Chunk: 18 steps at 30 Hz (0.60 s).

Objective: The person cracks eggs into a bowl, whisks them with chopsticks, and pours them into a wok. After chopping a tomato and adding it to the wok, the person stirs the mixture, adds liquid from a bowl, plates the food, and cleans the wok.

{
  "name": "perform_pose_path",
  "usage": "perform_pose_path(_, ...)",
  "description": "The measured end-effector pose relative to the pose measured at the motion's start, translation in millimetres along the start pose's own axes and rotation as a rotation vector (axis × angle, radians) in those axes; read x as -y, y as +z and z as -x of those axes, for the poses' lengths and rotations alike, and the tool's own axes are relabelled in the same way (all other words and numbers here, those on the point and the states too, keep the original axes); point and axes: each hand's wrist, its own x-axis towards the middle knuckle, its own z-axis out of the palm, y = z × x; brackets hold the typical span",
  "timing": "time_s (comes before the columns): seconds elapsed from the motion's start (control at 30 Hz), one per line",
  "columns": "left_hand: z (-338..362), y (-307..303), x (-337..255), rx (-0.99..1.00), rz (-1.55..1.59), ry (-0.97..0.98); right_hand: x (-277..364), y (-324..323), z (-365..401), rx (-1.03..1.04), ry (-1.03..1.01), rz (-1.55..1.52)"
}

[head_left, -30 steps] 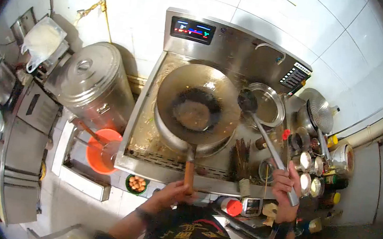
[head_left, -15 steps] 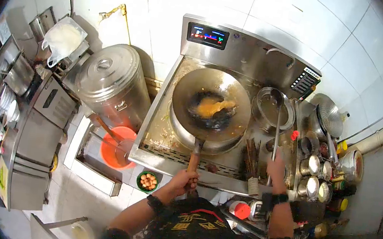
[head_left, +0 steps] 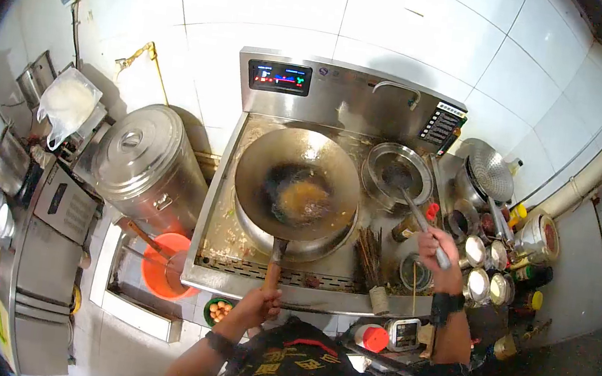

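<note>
My left hand (head_left: 260, 308) is closed around the wooden handle (head_left: 273, 271) of a wok on the stove. Orange-brown food (head_left: 304, 202) lies in the bottom of the wok (head_left: 263, 157), above its dark centre. In my right hand (head_left: 442, 254) is the long handle of a ladle (head_left: 418, 214). The ladle slants up and left, and its head reaches into a round metal pot (head_left: 373, 184) beside the wok. What the ladle head holds cannot be made out. A bamboo wok brush (head_left: 369, 255) lies between the wok and my right hand.
To the right stand several seasoning containers (head_left: 479, 283) and a perforated strainer (head_left: 495, 170). A large lidded stockpot (head_left: 147, 158) stands left of the stove (head_left: 214, 249). Below it are an orange bucket (head_left: 154, 269) and a green bowl of eggs (head_left: 218, 312). A red-lidded jar (head_left: 373, 338) sits by the front edge.
The ladle has gone from nearly upright to slanting left, its head now deeper in the pot. The food in the wok looks more spread out. The whole view has shifted.
</note>
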Motion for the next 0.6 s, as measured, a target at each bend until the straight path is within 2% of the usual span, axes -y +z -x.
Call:
perform_pose_path(0.07,6,3,-2,0.016,0.021,-0.013,-14,38,27,-0.011,0.057,-0.104)
perform_pose_path(0.13,16,17,-12,-0.147,-0.276,0.031,-33,53,44,0.046,0.184,-0.244)
perform_pose_path(0.17,16,12,-11,-0.164,-0.286,0.022,-45,65,52,0.048,0.189,-0.265)
perform_pose_path(0.23,9,2,-11,-0.583,-1.347,0.787,-74,91,63,0.013,0.206,-0.392)
perform_pose_path(0.27,37,42,-32,-0.602,-1.538,0.86,-89,83,59,0.007,0.223,-0.409)
perform_pose_path(0.3,42,52,-39,-0.536,-1.549,0.909,-102,76,54,0.124,0.278,-0.33)
perform_pose_path(0.33,63,89,-51,-0.413,-1.511,0.585,-115,82,48,0.047,0.297,-0.301)
perform_pose_path(0.37,74,122,-61,-0.295,-1.462,0.26,-139,73,31,0.192,0.049,0.085)
perform_pose_path(0.4,68,119,-51,-0.112,-1.302,0.189,-164,64,14,0.216,-0.276,0.642)
perform_pose_path(0.43,64,114,-41,0.055,-1.133,0.106,-188,54,-3,0.118,-0.576,1.005)
perform_pose_path(0.47,64,129,-36,0.108,-0.99,-0.059,-212,64,-17,-0.021,-0.189,0.595)
perform_pose_path(0.5,61,140,-26,0.042,-0.909,-0.136,-222,95,-24,-0.231,-0.034,0.514)
perform_pose_path(0.53,48,119,-13,0.055,-0.855,-0.005,-248,84,-46,-0.164,-0.138,0.87)
perform_pose_path(0.57,42,110,-10,-0.013,-0.645,-0.016,-258,96,-46,-0.053,-0.208,0.754)
perform_pose_path(0.6,37,100,-8,-0.08,-0.434,-0.014,-289,81,-70,0.05,-0.43,0.791)
